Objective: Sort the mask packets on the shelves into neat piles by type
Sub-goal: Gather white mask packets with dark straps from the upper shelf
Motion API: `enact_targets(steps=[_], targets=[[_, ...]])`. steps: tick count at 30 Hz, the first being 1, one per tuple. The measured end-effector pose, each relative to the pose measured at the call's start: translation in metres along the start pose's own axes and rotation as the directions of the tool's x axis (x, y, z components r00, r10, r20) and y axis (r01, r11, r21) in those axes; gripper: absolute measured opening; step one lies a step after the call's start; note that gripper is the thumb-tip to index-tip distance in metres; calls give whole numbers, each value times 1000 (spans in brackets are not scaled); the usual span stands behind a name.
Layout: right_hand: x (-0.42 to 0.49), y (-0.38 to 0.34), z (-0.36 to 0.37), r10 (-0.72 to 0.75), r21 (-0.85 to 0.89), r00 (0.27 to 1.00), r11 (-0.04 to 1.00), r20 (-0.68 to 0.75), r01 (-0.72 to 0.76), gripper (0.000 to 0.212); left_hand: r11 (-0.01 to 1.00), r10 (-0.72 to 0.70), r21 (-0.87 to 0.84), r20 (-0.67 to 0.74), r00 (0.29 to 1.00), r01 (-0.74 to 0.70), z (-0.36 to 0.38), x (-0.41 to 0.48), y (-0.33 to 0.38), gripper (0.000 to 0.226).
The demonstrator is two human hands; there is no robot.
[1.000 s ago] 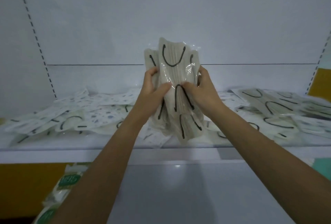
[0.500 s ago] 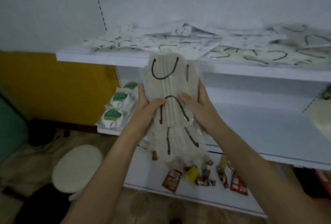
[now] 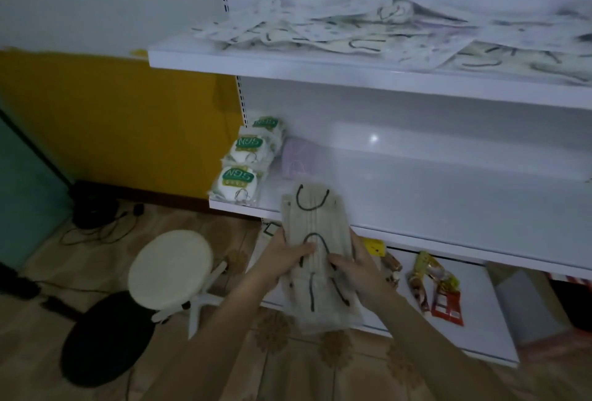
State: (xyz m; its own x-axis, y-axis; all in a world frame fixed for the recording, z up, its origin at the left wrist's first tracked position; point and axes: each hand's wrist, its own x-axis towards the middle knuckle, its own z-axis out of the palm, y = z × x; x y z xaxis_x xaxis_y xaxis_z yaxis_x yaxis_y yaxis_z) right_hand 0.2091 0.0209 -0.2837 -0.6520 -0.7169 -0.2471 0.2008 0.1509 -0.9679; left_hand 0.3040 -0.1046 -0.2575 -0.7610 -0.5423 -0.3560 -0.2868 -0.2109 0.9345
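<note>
Two hands showing: left hand (image 3: 282, 261) and right hand (image 3: 360, 271), both bare. Behind each hand, wrist and forearm showing bare all way to bottom edge. Left forearm (image 3: 205, 336) and right forearm (image 3: 448, 339) looking slim, getting wider away from hand. Fingers looking slender. Thumb of left hand (image 3: 301, 250) and thumb of right hand (image 3: 339, 260) showing plainly. Dim light and blur hiding nails and small marks.
</note>
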Motion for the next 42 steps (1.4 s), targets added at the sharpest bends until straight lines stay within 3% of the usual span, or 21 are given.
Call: enact_targets(steps=[3, 6, 9, 11, 13, 15, 18, 20, 22, 26, 29, 31, 35, 37, 40, 42], targets=[[25, 18, 8, 20, 10, 990, 1000, -136, -18, 59, 991, -47, 129, 121, 992, 31, -8, 19, -2, 32], [51, 20, 5, -8, -16, 963, 1000, -268, 4, 62, 965, -76, 261, 170, 982, 30, -10, 45, 1, 53], [86, 15, -3, 4, -34, 935, 999, -356, -17, 73, 964, -45, 266, 153, 987, 2, -4, 84, 2, 63], [118, 10, -14, -8, 9, 917, 1000, -399, 13, 65, 969, 3, 246, 138, 990, -38, 3, 117, 5, 64], [157, 7, -29, -52, 0, 917, 998, -395, 57, 44, 973, 19, 226, 112, 994, -45, 12, 160, 6, 65], [199, 5, -48, -45, 6, 936, 999, -350, 50, 37, 976, 13, 216, 96, 995, -34, 20, 210, 7, 68], [264, 6, -77, 56, -27, 953, 997, -297, -67, 43, 966, 36, 254, 63, 997, -51, 32, 278, 6, 68], [303, 10, -91, 100, -86, 958, 988, -267, -127, 56, 955, 94, 277, 50, 994, -104, 37, 313, 7, 57], [337, 17, -100, 100, -136, 969, 982, -227, -133, 56, 939, 150, 307, 33, 988, -153, 41, 345, 0, 51], [381, 31, -105, 1, -252, 990, 967, -144, -37, 41, 860, 193, 490, -56, 980, -141, 43, 389, -26, 55], [387, 29, -101, -62, -223, 989, 974, -134, 31, 28, 718, 211, 664, 79, 974, -209, 43, 394, -31, 110], [388, 25, -100, -51, -181, 988, 983, -149, 24, 28, 553, 193, 787, 196, 961, -272, 42, 397, -30, 124], [393, 19, -100, -10, -180, 991, 984, -133, -14, 27, 378, 157, 891, 206, 966, -252, 37, 404, -27, 101], [388, 13, -103, 21, -192, 994, 980, -109, -42, 41, 320, 178, 914, 200, 963, -249, 40, 401, -23, 96], [373, 2, -110, 85, -231, 990, 967, -116, -110, 54, 301, 195, 919, 202, 960, -254, 38, 391, -19, 96], [358, -3, -114, 106, -273, 986, 952, -131, -139, 62, 342, 259, 892, 213, 942, -296, 36, 376, -14, 98]])
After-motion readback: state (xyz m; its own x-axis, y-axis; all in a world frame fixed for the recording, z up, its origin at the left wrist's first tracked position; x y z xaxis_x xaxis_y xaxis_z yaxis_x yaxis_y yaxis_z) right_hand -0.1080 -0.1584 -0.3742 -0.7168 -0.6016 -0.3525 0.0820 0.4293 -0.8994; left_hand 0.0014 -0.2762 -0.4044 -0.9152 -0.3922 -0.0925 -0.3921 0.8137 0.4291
